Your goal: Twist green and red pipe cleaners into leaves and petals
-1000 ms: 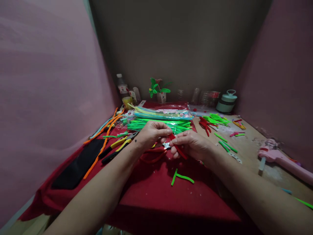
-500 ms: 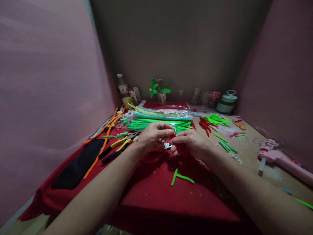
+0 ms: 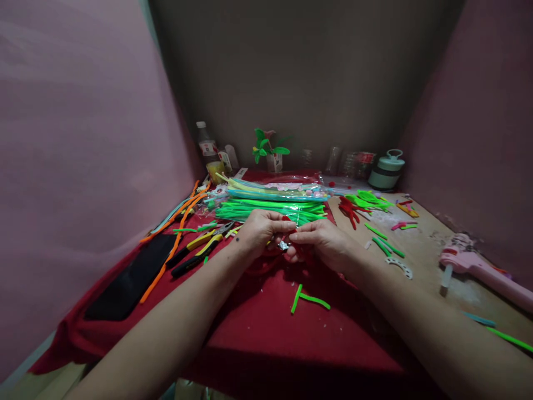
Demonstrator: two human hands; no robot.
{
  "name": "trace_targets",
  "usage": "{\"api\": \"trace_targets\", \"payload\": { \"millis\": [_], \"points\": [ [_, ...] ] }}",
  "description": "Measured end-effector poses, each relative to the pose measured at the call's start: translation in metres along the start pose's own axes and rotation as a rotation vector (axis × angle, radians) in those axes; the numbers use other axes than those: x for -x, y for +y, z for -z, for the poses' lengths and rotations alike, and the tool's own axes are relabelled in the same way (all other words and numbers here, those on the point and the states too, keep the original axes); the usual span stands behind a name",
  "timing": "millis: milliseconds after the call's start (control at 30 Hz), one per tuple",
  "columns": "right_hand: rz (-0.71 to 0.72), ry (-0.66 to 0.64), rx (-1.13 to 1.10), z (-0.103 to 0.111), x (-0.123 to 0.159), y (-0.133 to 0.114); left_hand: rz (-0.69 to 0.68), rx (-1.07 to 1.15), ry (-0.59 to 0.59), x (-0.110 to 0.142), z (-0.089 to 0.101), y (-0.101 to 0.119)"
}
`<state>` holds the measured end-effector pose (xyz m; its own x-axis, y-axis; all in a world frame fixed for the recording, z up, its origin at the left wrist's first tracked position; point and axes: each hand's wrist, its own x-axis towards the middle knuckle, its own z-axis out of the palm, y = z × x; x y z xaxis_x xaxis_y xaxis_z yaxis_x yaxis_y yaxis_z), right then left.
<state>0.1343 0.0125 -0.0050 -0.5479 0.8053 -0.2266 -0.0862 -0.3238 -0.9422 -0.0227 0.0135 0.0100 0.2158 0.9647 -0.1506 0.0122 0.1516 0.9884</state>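
My left hand and my right hand meet over the middle of the red cloth, fingertips pinched close together. Between them is a red pipe cleaner, mostly covered by the fingers, with both hands closed on it. A small shiny silver piece shows just below the fingertips; whether it is a ring or something held I cannot tell. Just beyond the hands lies a bundle of green pipe cleaners. Two short green pieces rest on the cloth nearer to me.
Yellow-and-black pliers, a black phone and orange pipe cleaners lie left. On the right board are red pieces, green pieces and a pink glue gun. A bottle, potted pipe-cleaner plant and lidded jar stand behind.
The view has shifted slightly. Both hands stay together at the same place, with the fingertips on the red pipe cleaner moved a little; less red shows between them.
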Motion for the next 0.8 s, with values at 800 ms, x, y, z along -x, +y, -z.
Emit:
{"api": "trace_targets", "payload": {
  "millis": [800],
  "points": [
    [-0.005,0.005,-0.064,-0.002,0.0031,-0.0035,0.014,0.085,0.035,0.0029,-0.0046,0.0038]
  ]
}}
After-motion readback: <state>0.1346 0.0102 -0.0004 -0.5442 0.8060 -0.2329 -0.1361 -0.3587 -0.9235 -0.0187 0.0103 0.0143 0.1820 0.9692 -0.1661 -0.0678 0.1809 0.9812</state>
